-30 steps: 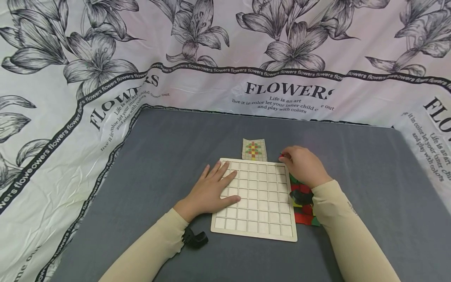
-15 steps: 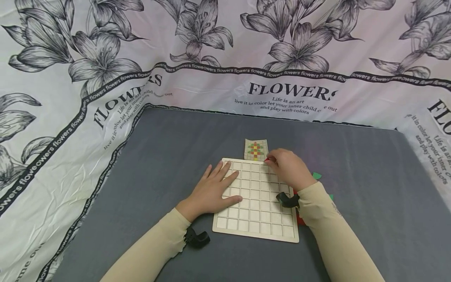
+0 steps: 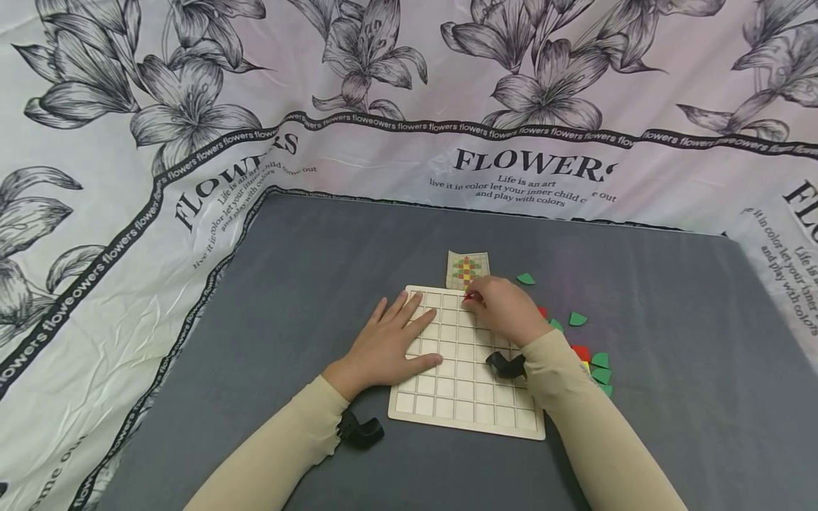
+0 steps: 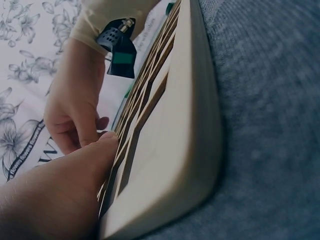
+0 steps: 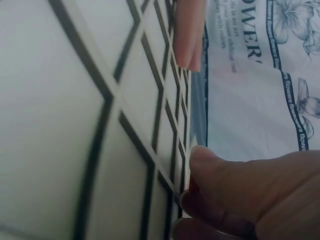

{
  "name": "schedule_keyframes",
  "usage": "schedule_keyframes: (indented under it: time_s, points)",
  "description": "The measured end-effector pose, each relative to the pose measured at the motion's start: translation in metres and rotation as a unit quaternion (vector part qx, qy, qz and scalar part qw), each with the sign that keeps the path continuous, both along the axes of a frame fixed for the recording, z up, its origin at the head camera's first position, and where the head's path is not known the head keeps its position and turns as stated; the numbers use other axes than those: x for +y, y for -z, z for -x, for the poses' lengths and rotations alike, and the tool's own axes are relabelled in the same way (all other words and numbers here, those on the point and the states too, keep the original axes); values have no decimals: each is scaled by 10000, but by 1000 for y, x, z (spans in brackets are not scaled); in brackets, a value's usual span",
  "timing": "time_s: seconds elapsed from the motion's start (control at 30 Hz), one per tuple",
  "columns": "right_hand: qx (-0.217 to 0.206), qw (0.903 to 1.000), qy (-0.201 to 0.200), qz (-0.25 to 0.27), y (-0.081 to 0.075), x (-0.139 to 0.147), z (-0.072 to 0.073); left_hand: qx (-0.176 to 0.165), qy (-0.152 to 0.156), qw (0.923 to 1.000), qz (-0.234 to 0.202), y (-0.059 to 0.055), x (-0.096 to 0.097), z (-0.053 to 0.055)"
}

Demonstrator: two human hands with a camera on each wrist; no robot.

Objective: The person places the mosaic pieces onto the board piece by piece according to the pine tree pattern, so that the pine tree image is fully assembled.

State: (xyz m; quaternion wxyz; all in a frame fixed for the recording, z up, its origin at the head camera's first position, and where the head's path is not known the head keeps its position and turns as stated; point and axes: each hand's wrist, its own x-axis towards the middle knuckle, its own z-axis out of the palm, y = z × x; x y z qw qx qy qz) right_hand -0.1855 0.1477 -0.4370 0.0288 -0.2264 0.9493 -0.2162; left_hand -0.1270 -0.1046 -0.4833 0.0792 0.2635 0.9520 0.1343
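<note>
A pale wooden board [image 3: 447, 408] with a grid of square recesses lies on the grey tabletop. On its left side my left hand [image 3: 386, 348] rests flat, fingers spread and thumb out over the squares. My right hand [image 3: 508, 309] reaches over the far edge of the board, pinching a small red piece [image 3: 467, 297] between thumb and finger at the top row. Most of that red piece [image 5: 193, 185] is hidden by the fingertips in the right wrist view. Just beyond the board lies a paper card [image 3: 461, 266] printed with a red, yellow and green pattern, its lower corner close to my right hand.
Green quarter-round pieces [image 3: 601, 375], a red tile [image 3: 581, 353] and other pieces lie right of the board, partly behind my right forearm. A lone green piece [image 3: 525, 279] sits farther back. White floral fabric [image 3: 409, 163] borders the tabletop.
My right hand has moved left with the red piece, from the board's far right corner to about the middle of its far edge. Loose pieces at the right are uncovered. My left hand stays put.
</note>
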Motion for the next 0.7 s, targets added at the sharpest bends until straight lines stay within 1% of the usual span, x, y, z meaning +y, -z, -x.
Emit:
schedule_keyframes:
  time_s: [0.27, 0.37, 0.57, 0.7]
  points:
    - [7, 10000, -85, 15, 4, -3, -1, 15, -6, 10000, 2, 0, 0, 1]
    - [45, 9999, -104, 49, 4, -3, -2, 0, -5, 10000, -4, -1, 0, 1]
    - [214, 9993, -312, 61, 1, -3, -4, -53, -32, 10000, -2, -2, 1, 1]
    - [203, 9991, -370, 6, 1, -2, -5, -81, -52, 10000, 11, -3, 1, 0]
